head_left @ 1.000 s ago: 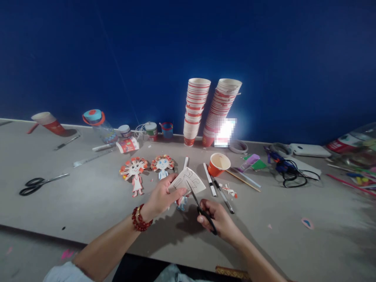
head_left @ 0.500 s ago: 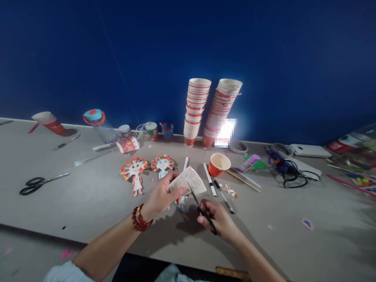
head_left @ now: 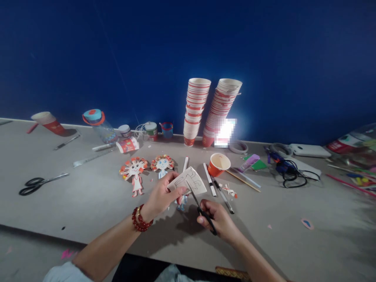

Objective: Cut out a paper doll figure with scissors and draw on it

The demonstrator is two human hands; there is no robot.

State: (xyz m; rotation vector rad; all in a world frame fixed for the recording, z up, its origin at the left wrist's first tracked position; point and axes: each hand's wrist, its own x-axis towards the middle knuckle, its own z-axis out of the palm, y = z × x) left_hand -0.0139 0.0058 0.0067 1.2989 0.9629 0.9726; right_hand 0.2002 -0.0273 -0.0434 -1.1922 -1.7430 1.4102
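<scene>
Evidently, the left hand point(head_left: 160, 201) pinches drawn-on paper point(head_left: 189, 177), not yet cut out; beside it, the right hand point(head_left: 219, 219) grips black-handled scissors point(head_left: 200, 209).

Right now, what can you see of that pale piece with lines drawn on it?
The pale piece looks like stiff paper or thin card, roughly four-sided, with dark outlines drawn on its upper face. It is tilted and held above the table in the left hand, whose thumb lies on the drawn side. The black-handled scissors, gripped in the right hand, meet it at its lower edge; how far any cut runs is too small to tell.
</scene>
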